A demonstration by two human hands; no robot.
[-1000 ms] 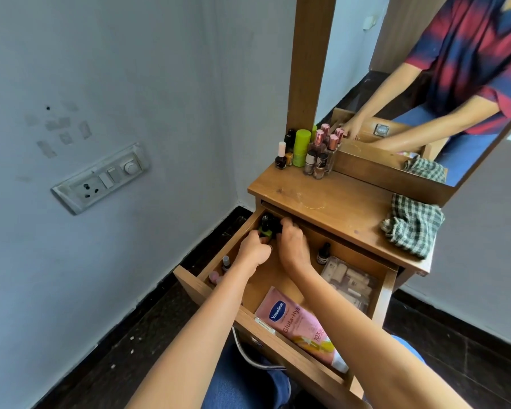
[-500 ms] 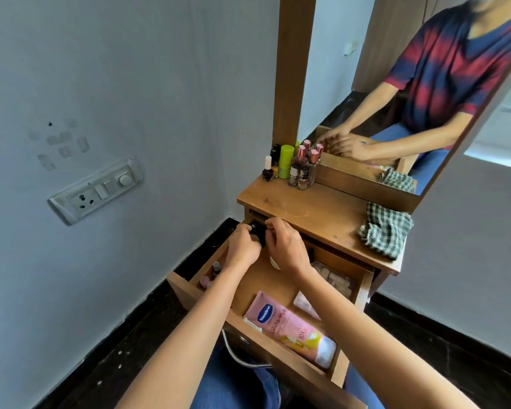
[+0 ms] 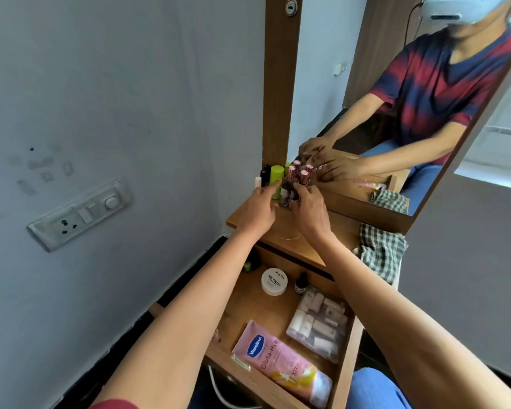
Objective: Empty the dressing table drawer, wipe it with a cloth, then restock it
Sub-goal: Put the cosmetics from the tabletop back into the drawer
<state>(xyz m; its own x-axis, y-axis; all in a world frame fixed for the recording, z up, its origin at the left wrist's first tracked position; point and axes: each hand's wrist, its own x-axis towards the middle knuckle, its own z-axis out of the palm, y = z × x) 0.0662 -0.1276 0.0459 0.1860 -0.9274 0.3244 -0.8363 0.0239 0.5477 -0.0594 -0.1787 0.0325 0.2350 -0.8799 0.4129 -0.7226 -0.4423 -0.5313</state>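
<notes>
Drawer (image 3: 348, 358) open, below the grip, not yet empty: lotion tube (image 3: 281, 364), white jar (image 3: 274, 281) and clear pouch (image 3: 319, 326) inside. Right hand (image 3: 310, 212) curls fingers round small bottle (image 3: 284, 194), likely parking it by bottle cluster (image 3: 304, 176) on surface (image 3: 335, 230). Left hand (image 3: 260, 209) alongside, hold unclear. Cloth (image 3: 381, 252) right of grip, ready for wiping.

The open drawer (image 3: 248, 308) holds a pink tube (image 3: 281, 361) at front, a clear pouch (image 3: 319, 326) right, a white jar (image 3: 274, 281) at back; the checked cloth (image 3: 381, 252) lies crumpled beyond it.
</notes>
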